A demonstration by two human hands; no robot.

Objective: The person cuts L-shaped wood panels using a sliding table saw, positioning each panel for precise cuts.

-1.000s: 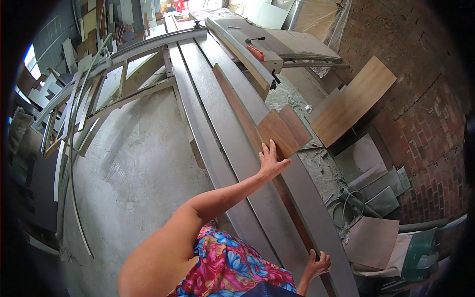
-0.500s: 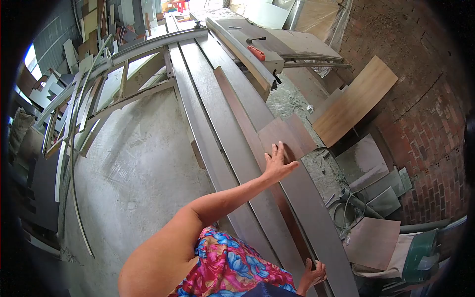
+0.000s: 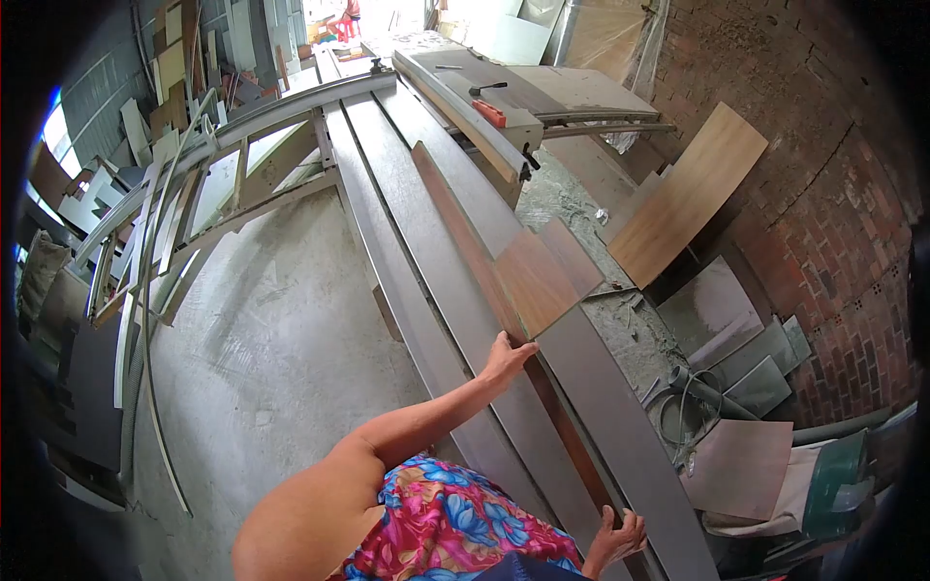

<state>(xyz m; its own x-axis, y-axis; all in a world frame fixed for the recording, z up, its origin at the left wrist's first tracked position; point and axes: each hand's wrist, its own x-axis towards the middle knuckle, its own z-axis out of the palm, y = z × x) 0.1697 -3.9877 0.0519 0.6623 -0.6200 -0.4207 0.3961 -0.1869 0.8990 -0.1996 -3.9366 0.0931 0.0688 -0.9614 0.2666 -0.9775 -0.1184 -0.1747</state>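
Observation:
A long, narrow brown wooden strip [image 3: 455, 218] lies lengthwise on the grey metal sliding table [image 3: 620, 412]. Two small wood-grain panels [image 3: 544, 281], partly overlapping, rest across the table with one edge along the strip. My left hand [image 3: 509, 361] is at the panels' near corner, thumb and fingers closed across the strip's width. Lower down, my right hand [image 3: 616, 539] holds the strip near its close end, thumb raised on one side and fingers curled on the other. Part of that grip is hidden.
A metal fence [image 3: 465, 111] with a dark clamp knob stands at the far end, beside a red-handled tool [image 3: 491, 113]. A larger wooden board [image 3: 690, 194] leans by the brick wall at right. Offcuts, a hose and a green container [image 3: 833, 489] lie along that side.
My left hand has slid off the top of the panels toward me, down to their near corner at the strip. The panels have shifted slightly. My right hand stays at the strip's close end.

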